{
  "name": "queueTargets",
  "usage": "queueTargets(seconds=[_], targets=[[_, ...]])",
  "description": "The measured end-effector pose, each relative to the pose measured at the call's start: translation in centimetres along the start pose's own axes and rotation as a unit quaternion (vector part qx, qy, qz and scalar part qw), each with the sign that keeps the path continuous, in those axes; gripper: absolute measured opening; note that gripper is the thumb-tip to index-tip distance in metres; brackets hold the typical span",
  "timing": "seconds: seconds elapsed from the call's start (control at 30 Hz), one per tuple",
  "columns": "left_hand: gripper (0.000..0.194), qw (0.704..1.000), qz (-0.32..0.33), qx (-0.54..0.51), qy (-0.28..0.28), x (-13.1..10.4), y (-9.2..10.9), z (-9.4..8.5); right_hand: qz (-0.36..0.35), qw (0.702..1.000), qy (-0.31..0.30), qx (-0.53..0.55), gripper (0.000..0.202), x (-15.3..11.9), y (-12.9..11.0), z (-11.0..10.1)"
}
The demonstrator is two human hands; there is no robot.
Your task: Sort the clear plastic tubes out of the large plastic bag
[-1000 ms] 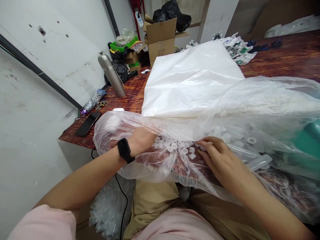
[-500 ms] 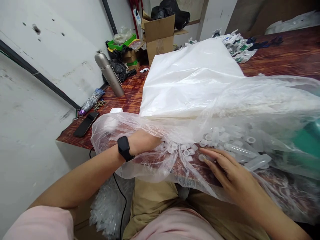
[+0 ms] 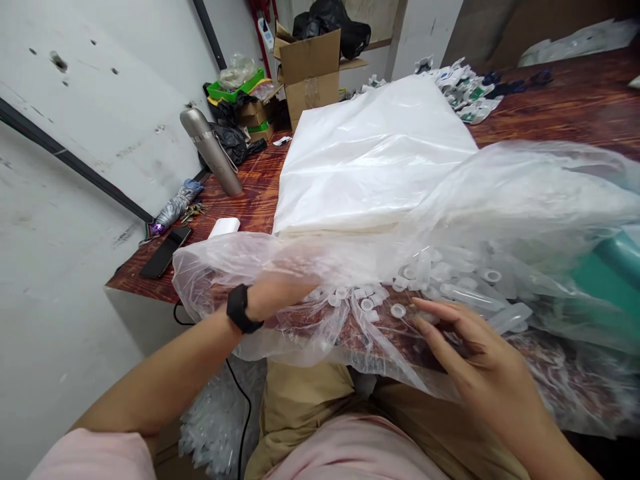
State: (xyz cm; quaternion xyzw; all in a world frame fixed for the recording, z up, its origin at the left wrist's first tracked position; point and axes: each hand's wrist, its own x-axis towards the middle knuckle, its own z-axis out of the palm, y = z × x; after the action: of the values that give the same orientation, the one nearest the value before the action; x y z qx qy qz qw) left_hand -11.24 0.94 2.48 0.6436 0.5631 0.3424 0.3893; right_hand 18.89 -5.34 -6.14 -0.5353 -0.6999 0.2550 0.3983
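Observation:
My left hand (image 3: pixel 287 285), with a black watch at the wrist, reaches inside the clear plastic bag (image 3: pixel 215 257). Its fingers are veiled by the film, so their grip does not show. Several small white ring-shaped caps (image 3: pixel 367 305) lie just right of it. My right hand (image 3: pixel 475 340) is at the bag's mouth, thumb and forefinger slightly apart, with nothing visibly held. A single cap (image 3: pixel 398 311) rests left of those fingertips. Beyond the right hand, clear plastic tubes (image 3: pixel 510 318) and more caps are heaped, partly under the film.
Behind the bag lies a stack of white plastic sheets (image 3: pixel 375 153). A steel flask (image 3: pixel 213 153), phone (image 3: pixel 166 252), white case (image 3: pixel 225 227) and folded umbrella (image 3: pixel 177 203) stand or lie at left. A cardboard box (image 3: pixel 313 73) is at the back. Below hangs a black cable (image 3: pixel 245 393).
My right hand has drawn slightly right, leaving one cap apart from its fingertips. My left hand has slipped further under the film. The view has shifted a little.

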Motion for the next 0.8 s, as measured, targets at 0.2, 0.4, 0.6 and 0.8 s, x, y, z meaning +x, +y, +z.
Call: queueTargets(seconds=[0.2, 0.4, 0.6, 0.8], targets=[[0.04, 0.929, -0.135, -0.344, -0.005, -3.7, 1.2, 5.8, 0.04, 0.994, 0.04, 0.097, 0.019, -1.2, -3.1, 1.5], [0.05, 0.809, -0.188, -0.547, 0.104, -6.2, 2.0, 9.9, -0.024, 0.993, 0.059, 0.095, 0.025, -2.1, -5.5, 2.5], [0.044, 0.826, -0.138, -0.525, 0.153, -7.7, 2.3, 10.6, -0.087, 0.99, 0.09, 0.072, 0.033, -2.5, -5.4, 2.3], [0.044, 0.811, -0.143, -0.539, 0.177, -8.7, 1.7, 11.6, -0.014, 0.989, 0.051, 0.136, 0.022, -2.7, -5.6, 3.0]])
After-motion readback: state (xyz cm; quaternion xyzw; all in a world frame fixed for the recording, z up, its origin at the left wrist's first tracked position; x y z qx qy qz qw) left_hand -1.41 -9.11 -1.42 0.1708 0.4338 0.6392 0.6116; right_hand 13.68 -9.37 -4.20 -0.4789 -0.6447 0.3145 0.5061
